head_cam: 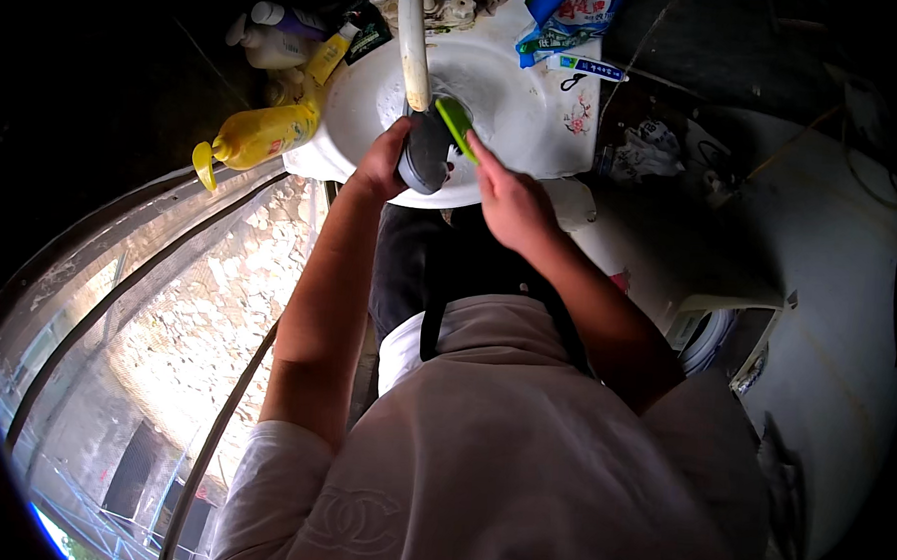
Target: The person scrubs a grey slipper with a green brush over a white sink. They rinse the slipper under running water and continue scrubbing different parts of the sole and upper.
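Observation:
A dark grey shoe is in my left hand, held over the front of a white ceramic washbasin. Around the handle of a green brush my right hand is closed, with the brush beside the shoe's right edge. Its dark bristles show only in part. Directly above the shoe ends a white faucet spout. The fingers of my left hand are mostly hidden under the shoe. Whether water is running cannot be told.
A yellow pump bottle, a yellow tube and a white pump bottle stand or lie left of the basin. On its right rim are a blue plastic packet and a toothpaste tube. A window is at the left.

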`<state>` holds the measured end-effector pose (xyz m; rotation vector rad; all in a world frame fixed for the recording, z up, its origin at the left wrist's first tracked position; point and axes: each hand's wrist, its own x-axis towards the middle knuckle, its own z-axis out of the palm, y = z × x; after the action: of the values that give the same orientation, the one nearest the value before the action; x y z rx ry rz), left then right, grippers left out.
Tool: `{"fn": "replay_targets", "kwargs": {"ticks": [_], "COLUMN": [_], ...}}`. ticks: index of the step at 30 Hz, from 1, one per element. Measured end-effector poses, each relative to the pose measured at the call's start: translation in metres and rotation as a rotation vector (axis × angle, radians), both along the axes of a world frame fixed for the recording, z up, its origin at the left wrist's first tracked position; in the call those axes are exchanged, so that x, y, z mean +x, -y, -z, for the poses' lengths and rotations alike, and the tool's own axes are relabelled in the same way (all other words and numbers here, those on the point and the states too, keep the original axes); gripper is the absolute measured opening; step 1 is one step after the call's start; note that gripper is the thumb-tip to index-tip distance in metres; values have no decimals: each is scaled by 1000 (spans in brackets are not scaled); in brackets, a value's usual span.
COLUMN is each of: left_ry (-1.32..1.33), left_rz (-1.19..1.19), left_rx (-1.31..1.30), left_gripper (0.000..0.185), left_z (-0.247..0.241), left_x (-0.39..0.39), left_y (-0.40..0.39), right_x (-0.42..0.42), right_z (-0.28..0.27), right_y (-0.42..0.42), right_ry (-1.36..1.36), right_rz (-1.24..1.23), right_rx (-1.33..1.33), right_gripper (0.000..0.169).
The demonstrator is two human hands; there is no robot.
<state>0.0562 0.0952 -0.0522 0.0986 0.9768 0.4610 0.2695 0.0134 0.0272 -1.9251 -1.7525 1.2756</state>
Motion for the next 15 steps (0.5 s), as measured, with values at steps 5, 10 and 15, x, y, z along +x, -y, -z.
{"fn": "replay_targets", "kwargs": {"ticks": [5, 10, 15], "left_ry": [125, 182, 207], "left_rz": [-214, -300, -190], "left_rx": [-104, -59, -134], "left_gripper": [51, 54, 60], "left_z": [16, 11, -24], "left_x": [19, 28, 39], "left_y": [7, 16, 40], "right_x": [-20, -37, -32], "right_z": [4, 1, 26], "right_y": [-23, -72, -92], "right_ry": [121, 185, 195], "right_rz": [-83, -116, 33], "right_rx": [-235, -445, -398], "right_gripper": [52, 52, 45]}}
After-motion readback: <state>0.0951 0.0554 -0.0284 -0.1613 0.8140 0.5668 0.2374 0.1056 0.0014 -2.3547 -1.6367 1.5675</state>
